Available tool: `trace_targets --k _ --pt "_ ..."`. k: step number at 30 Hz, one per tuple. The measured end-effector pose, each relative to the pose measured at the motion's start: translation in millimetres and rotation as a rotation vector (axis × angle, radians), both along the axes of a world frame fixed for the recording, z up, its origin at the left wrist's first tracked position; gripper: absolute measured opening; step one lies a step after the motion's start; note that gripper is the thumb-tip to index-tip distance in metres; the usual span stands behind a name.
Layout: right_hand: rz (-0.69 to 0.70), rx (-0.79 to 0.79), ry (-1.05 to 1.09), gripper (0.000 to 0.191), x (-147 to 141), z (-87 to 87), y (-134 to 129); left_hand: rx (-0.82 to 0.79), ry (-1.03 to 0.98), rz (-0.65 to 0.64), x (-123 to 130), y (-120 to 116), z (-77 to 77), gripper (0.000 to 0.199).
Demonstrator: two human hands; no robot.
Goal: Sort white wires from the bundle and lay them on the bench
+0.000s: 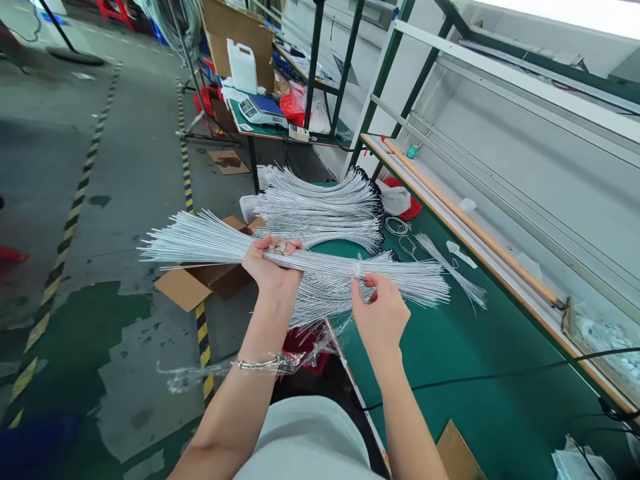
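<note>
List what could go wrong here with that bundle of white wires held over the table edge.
1. The left hand alone grips the bundle of wires; the right hand only pinches at its tie, so loose strands may slide out.
2. The splayed left ends hang past the green table, above the cardboard box and floor; dropped wires could scatter there.
3. The fanned tips could snag the stacked wire pile behind.
</note>
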State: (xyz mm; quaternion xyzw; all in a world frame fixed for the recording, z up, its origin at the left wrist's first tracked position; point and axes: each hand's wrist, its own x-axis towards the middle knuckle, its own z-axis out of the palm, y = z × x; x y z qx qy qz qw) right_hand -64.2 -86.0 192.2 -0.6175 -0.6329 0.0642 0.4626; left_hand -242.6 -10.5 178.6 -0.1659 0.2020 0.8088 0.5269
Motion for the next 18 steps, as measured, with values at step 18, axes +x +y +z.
trace_targets --k 18 --pt "0.1 -0.298 0.396 0.013 3 -2.4 8 0.034 0.054 -0.03 17 -8 9.2 0.043"
